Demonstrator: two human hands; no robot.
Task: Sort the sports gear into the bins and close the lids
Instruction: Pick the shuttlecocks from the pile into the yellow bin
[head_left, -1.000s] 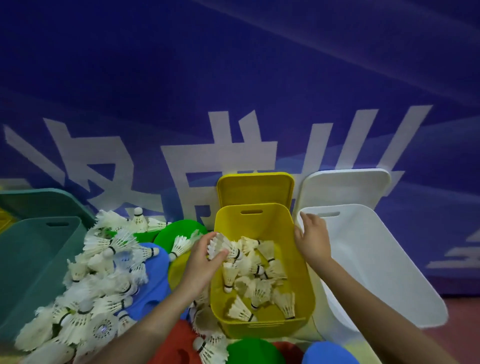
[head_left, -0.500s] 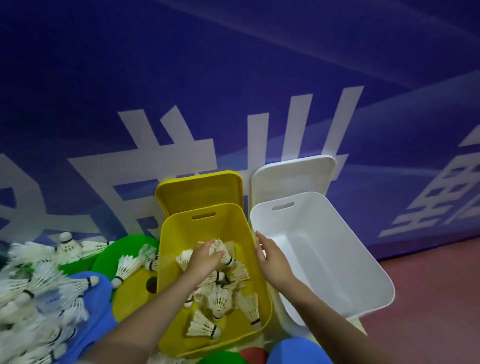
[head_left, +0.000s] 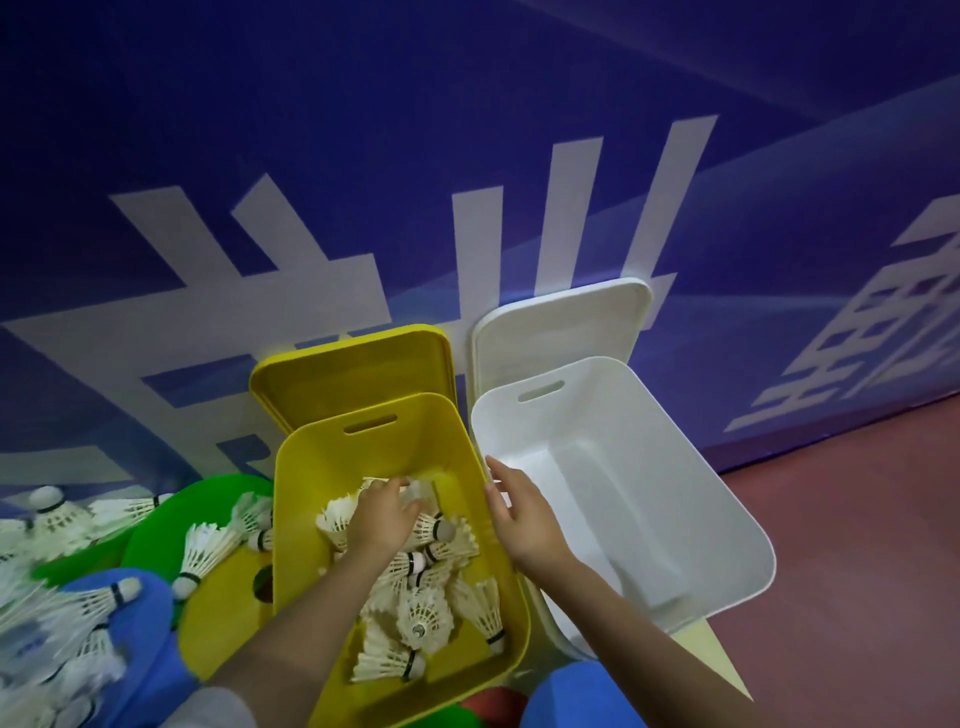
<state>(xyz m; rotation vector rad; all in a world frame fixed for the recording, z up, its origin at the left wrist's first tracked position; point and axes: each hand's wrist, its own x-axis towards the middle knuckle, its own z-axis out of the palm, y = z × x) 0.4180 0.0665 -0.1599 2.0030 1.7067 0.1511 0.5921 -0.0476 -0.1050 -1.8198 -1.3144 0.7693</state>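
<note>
At the far left a loose heap of white feather shuttlecocks (head_left: 57, 613) lay across flat coloured discs: a blue disc (head_left: 150, 613) under the nearest ones, a green disc (head_left: 156, 525) behind it, and a yellow disc (head_left: 223, 613) pressed against the yellow bin's left wall. One shuttlecock (head_left: 205, 553) lay apart from the heap, across the green and yellow discs, cork end down.

The yellow bin (head_left: 322, 467) stood open, its yellow lid (head_left: 353, 374) propped upright behind it against the blue wall banner (head_left: 467, 156). Inside it lay a pile of shuttlecocks (head_left: 421, 613). The left hand (head_left: 382, 519) reached down into the bin, palm down on top of that pile, fingers bent around a blurred shuttlecock (head_left: 415, 493) at its fingertips; the remaining shuttlecocks lay beneath and nearer than the hand.

The right hand (head_left: 524, 519) rested on the bin's right rim, fingers straight and slightly spread, holding nothing, between the yellow bin and the white bin (head_left: 727, 519). The white bin stood just beside it, open, its white lid (head_left: 561, 327) leaning on the banner. Red floor (head_left: 857, 571) lay to the right.
</note>
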